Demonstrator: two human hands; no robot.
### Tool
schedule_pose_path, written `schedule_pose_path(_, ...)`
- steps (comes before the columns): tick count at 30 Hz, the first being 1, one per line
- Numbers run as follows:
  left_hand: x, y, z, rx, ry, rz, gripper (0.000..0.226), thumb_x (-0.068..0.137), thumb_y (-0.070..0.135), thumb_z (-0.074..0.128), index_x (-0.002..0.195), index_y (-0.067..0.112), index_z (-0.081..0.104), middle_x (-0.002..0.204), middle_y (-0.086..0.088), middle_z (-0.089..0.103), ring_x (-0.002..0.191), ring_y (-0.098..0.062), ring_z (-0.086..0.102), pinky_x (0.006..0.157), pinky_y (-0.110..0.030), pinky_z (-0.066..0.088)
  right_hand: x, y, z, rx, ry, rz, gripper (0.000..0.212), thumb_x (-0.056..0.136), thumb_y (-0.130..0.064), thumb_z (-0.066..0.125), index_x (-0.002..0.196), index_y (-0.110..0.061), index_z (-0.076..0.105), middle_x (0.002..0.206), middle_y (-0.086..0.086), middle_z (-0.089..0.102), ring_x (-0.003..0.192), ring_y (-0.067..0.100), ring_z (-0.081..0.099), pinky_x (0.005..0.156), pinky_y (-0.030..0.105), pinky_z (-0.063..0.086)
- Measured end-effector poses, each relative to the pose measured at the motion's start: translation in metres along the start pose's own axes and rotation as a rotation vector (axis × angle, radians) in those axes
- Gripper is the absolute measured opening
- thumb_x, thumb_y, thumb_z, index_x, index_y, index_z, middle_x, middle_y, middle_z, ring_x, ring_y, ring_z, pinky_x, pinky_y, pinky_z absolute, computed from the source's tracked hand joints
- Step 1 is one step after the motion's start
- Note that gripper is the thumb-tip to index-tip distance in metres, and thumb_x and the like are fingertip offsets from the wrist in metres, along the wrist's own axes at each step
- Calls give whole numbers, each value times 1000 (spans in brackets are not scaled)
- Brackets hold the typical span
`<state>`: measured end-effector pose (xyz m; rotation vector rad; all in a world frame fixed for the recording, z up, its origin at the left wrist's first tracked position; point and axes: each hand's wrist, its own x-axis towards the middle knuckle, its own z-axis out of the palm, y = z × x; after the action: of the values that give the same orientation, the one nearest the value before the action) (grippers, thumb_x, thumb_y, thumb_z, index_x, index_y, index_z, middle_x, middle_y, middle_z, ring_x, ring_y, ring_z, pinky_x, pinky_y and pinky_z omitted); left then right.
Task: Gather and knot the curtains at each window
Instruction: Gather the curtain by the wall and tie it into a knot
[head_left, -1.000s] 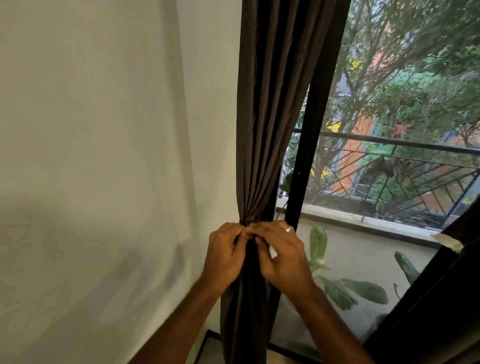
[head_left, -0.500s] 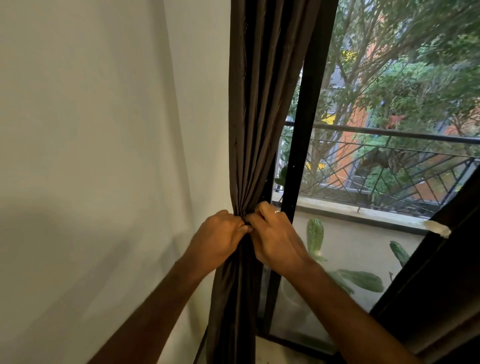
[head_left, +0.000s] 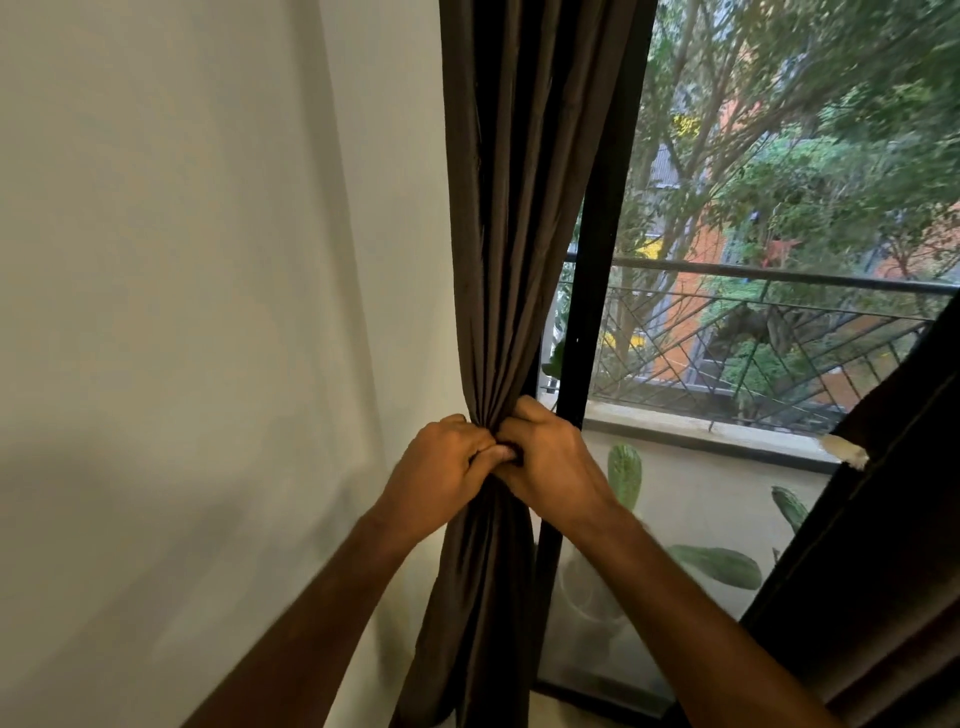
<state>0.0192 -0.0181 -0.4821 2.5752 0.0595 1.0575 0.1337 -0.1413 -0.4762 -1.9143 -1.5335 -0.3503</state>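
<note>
Two hands on one curtain (head_left: 498, 249): my left hand (head_left: 441, 473) and right hand (head_left: 550, 467) both have fingers curled tight round the gathered brown fabric, knuckles nearly touching, at the narrowest point of the bundle. Curtain hangs between the pale wall (head_left: 182, 312) and the black window frame (head_left: 597, 291), pleats drawn in from above to my grip, loose again below it.

Risks, as I judge them:
- No knot visible yet. If either hand lets go to form a loop, the pleats could spread and the gather would be lost.
- The fabric looks smooth and slightly shiny; a loosely tied knot may slide open under the weight of the lower length.
- Pulling hard downward could strain the top fixing, which is out of view.
- Fabric lies just beside the frame; it might catch there.

Count: hands 2; curtain in grip 1; second dark curtain (head_left: 883, 519) at the right edge 1, untouched; balcony railing (head_left: 779, 275) outside 1; green leaves (head_left: 719, 566) seen through the lower glass, at least 3.
</note>
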Motion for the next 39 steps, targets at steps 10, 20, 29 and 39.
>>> schedule_pose_path(10,4,11,-1,-190,-21,-62,41,95,38,58,68,9,69,58,8,59,57,-8,55,61,-11,40,3,-4,-13,32,-67,-29,22,74,-35,56,57,-20,57,72,-14,41,77,15,61,63,34,54)
schedule_pose_path(20,-2,3,1,-345,96,-349,31,97,26,65,73,11,74,62,2,67,59,-18,63,62,-38,51,-18,-4,-12,183,210,136,11,88,-12,78,99,-15,78,88,-5,77,79,4,71,76,16,56)
schedule_pose_path(29,1,13,-2,-448,62,-466,30,99,17,63,71,21,73,60,7,65,60,-11,62,62,-27,51,-20,-8,1,83,46,284,16,99,-28,66,94,-15,73,84,1,70,72,12,63,58,10,33)
schedule_pose_path(39,-3,16,-8,-596,237,-516,13,96,9,67,93,12,79,72,-1,76,66,-4,67,65,-14,49,-13,3,-11,-39,72,46,25,104,-26,50,85,-13,59,80,-8,44,66,16,50,56,30,42)
